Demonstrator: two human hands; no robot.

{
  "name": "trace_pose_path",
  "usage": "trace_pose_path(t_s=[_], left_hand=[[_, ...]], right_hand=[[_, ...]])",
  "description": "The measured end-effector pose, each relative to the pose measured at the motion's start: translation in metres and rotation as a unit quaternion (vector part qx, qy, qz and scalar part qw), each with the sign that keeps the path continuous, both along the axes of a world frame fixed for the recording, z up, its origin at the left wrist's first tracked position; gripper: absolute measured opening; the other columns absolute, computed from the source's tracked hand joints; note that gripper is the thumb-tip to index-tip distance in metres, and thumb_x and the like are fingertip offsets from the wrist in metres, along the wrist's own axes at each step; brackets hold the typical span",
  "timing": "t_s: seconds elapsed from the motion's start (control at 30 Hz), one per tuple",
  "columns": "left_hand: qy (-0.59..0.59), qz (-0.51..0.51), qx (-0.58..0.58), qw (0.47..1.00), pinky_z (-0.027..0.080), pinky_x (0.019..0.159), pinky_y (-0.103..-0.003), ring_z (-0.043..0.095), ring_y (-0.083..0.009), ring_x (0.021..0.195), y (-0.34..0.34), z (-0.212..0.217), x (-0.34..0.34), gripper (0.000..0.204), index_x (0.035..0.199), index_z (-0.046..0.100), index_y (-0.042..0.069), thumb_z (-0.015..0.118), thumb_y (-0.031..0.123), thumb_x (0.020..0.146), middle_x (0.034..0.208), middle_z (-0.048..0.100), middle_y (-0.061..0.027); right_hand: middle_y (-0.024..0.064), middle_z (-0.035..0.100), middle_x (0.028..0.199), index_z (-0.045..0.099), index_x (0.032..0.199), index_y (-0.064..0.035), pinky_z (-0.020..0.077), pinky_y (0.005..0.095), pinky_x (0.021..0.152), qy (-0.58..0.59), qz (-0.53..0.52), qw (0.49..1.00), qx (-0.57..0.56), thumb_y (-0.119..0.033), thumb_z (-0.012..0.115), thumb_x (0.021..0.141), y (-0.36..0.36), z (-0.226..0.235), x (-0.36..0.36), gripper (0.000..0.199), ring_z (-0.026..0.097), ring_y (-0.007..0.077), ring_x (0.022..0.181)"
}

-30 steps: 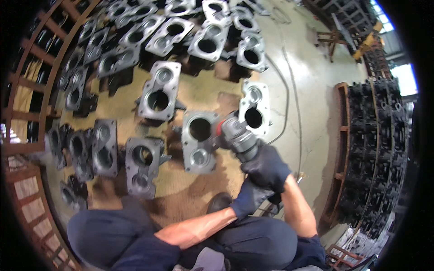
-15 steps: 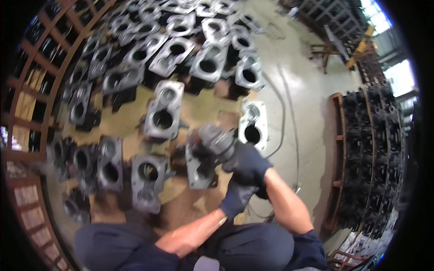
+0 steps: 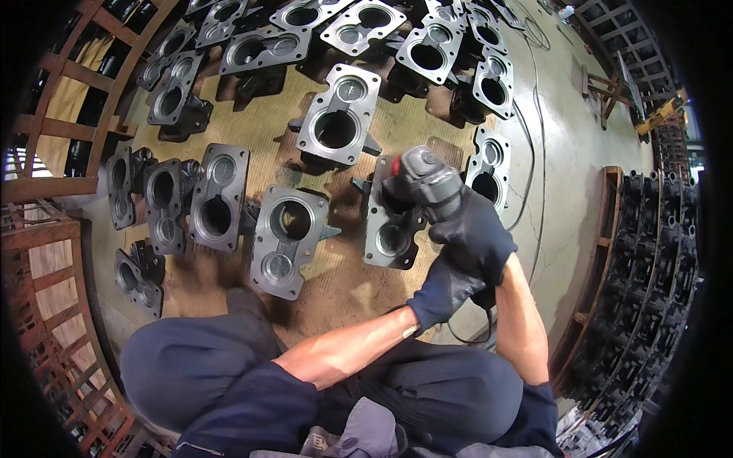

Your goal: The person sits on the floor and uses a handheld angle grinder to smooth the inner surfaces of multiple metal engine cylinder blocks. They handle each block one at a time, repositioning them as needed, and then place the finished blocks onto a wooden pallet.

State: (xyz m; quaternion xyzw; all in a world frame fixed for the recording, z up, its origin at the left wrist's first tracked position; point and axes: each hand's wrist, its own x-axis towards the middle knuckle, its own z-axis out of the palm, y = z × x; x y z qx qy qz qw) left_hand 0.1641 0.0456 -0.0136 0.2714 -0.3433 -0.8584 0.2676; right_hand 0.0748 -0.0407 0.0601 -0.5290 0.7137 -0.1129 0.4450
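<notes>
Both my gloved hands are on a dark grey corded power tool, apparently an angle grinder [image 3: 431, 183], with a red patch on its head. My right hand [image 3: 479, 233] wraps round its body near the head. My left hand [image 3: 445, 288] grips lower down, close behind the right. The tool's head is over the upper end of a grey metal casting [image 3: 393, 238], hiding part of its large hole; I cannot tell whether it touches. Another flanged casting [image 3: 290, 243] lies left of it, and one [image 3: 489, 169] is to the right, partly behind the tool.
Several similar castings [image 3: 340, 114] stand in rows on a tan corrugated sheet [image 3: 359, 305]. A cable [image 3: 532, 145] runs over the concrete floor [image 3: 569, 137] at right. Rusty metal crates [image 3: 46, 252] border the left; stacked dark parts [image 3: 649, 267] stand at right beside a wooden stool [image 3: 607, 95].
The whole view has shifted, so the castings and my hands appear higher and further right. The grinder stays over the same casting, in both hands.
</notes>
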Motion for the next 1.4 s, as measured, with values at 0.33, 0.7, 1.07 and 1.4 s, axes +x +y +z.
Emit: trace_pose_path(t_s=[0.33,0.7,1.07,1.4], left_hand=[[0.063,0.111,0.021,0.992,0.047,0.104,-0.031,0.058,-0.0181,0.121,0.011,-0.022,-0.021,0.058,0.139,0.047,0.001,0.073,0.011,0.088,0.133,0.059,-0.0091],[-0.151,0.006,-0.132,0.980,0.042,0.106,-0.029,0.053,-0.0161,0.127,0.007,0.022,0.023,0.060,0.146,0.038,0.008,0.066,0.016,0.094,0.137,0.053,-0.0100],[0.172,0.116,0.327,0.922,0.048,0.101,-0.027,0.057,-0.0138,0.119,0.076,0.000,0.007,0.046,0.143,0.042,0.003,0.056,0.007,0.100,0.125,0.059,-0.0072],[-0.028,0.045,-0.052,0.997,0.048,0.101,-0.033,0.060,-0.0184,0.118,0.036,0.003,0.026,0.049,0.133,0.053,0.001,0.072,0.010,0.089,0.131,0.062,-0.0104]], right_hand=[[0.0147,0.068,0.082,0.064,0.102,0.0049,0.0525,0.0348,0.074,-0.019,-0.020,0.999,-0.036,-0.018,0.074,0.063,0.001,-0.005,-0.006,0.046,0.062,0.0226,0.073],[0.0080,0.070,0.090,0.063,0.112,0.0023,0.0524,0.0319,0.077,-0.049,-0.001,0.999,0.007,-0.012,0.077,0.061,0.009,0.005,0.026,0.055,0.061,0.0166,0.079],[0.0247,0.071,0.094,0.061,0.110,-0.0018,0.0546,0.0437,0.083,0.086,0.080,0.991,0.068,-0.030,0.077,0.064,0.061,0.015,0.028,0.057,0.069,0.0421,0.095],[0.0222,0.072,0.100,0.061,0.120,-0.0011,0.0535,0.0392,0.088,0.076,0.087,0.993,0.026,-0.030,0.081,0.062,0.027,0.017,0.031,0.068,0.070,0.0376,0.096]])
